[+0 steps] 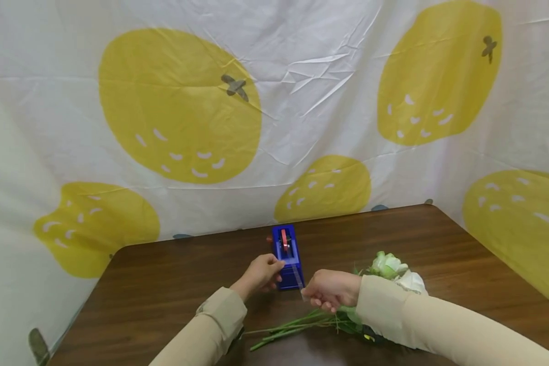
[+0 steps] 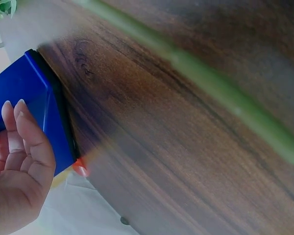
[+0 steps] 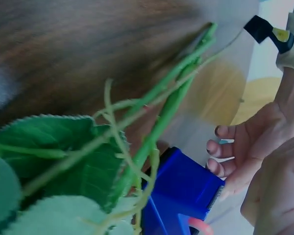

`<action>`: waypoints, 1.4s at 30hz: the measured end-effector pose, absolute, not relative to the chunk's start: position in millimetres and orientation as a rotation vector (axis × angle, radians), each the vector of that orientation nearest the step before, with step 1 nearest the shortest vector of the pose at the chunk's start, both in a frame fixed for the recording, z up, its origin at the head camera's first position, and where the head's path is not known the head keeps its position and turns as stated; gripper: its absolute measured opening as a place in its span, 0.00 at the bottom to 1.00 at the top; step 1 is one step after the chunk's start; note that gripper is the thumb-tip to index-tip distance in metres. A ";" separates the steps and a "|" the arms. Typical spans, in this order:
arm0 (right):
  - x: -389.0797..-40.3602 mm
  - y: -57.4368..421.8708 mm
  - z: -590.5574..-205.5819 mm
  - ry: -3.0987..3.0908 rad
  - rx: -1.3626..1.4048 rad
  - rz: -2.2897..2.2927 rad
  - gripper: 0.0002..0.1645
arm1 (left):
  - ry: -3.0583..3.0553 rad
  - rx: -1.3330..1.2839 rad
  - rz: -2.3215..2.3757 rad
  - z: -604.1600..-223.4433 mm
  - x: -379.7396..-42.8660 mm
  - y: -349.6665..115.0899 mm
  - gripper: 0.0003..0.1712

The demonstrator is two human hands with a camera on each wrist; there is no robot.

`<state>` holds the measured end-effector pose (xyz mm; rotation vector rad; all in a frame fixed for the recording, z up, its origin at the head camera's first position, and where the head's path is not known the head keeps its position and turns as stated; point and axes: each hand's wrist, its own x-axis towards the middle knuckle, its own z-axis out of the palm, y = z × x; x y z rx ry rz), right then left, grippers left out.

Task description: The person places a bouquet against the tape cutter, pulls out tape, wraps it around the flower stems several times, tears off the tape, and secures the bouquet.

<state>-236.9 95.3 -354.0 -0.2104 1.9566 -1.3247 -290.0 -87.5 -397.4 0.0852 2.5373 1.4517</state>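
Note:
A blue tape dispenser [image 1: 291, 277] with a red-cored roll [image 1: 284, 240] stands on the table. A strip of clear tape [image 1: 298, 276] runs from it toward me. My right hand [image 1: 331, 288] pinches the strip's loose end between thumb and curled fingers. With thumb and forefinger my left hand [image 1: 262, 272] grips the dispenser's near left edge by the cutter; its other fingers [image 2: 32, 142] stay loosely bent beside the blue side. White roses [image 1: 389, 265] lie to the right, partly behind my right sleeve, their green stems [image 1: 293, 328] pointing left below my hands.
The brown wooden table [image 1: 187, 284] has its far edge against a white curtain [image 1: 293, 101] printed with yellow fruit. Leaves [image 3: 54, 147] and stems [image 3: 166, 98] lie close under the right wrist. A stem [image 2: 201, 73] crosses the left wrist view.

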 end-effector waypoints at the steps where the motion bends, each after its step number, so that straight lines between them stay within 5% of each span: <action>1: -234.7 96.1 -355.0 1.968 -0.216 -1.321 0.15 | 2.538 0.086 1.454 -397.6 -290.0 -87.8 0.12; 10: -226.2 97.8 -367.0 2.035 -0.197 -1.360 0.13 | 2.666 0.110 1.347 -401.8 -280.0 -89.5 0.11; 25: -223.6 102.6 -371.1 2.011 -0.173 -1.397 0.09 | 2.938 0.903 0.299 -424.0 -211.4 -76.7 0.23; 34: -216.6 103.9 -370.7 1.992 -0.163 -1.454 0.11 | 2.986 0.943 0.317 -433.1 -213.0 -71.6 0.15; 42: -212.1 104.1 -374.0 1.973 -0.160 -1.514 0.12 | 2.582 0.786 0.898 -428.2 -222.9 -77.8 0.09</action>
